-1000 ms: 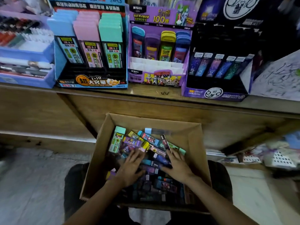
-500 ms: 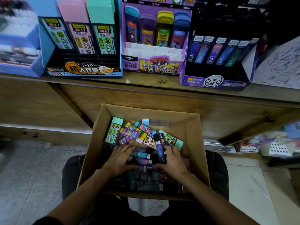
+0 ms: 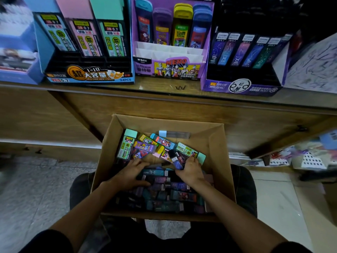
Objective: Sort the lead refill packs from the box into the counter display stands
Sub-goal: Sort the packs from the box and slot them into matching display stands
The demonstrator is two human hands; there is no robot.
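Packs (image 3: pixel 160 181) of lead refills lie jumbled in the cardboard box (image 3: pixel 221 161), which sits on the person's lap below the wooden counter (image 3: pixel 182 110). At the far side of the box lie a mint-capped pack (image 3: pixel 127 144) at the left, another mint-capped one (image 3: pixel 190 152) at the right, and a clear tube with a pale blue cap (image 3: pixel 174 134) against the far wall.

Head view: the left hand (image 3: pixel 130 175) is down in the pile, fingers spread and curved over the dark packs, touching them; whether it grips one I cannot tell. The right hand (image 3: pixel 190 171) is closed on a dark slim pack (image 3: pixel 176 160) with a white label, which stands tilted above the rest, thumb at its near end.

On the counter stand three displays. The left stand (image 3: pixel 89 77), blue-edged, holds blue, pink and mint packs upright in rows. The middle stand (image 3: pixel 169 69), purple, holds blue, purple, yellow and blue-capped packs at the back, with white dividers in front. The right stand (image 3: pixel 240 86), dark purple, holds a row of slim constellation-printed packs leaning back. Grey floor (image 3: pixel 36 189) shows at the left.
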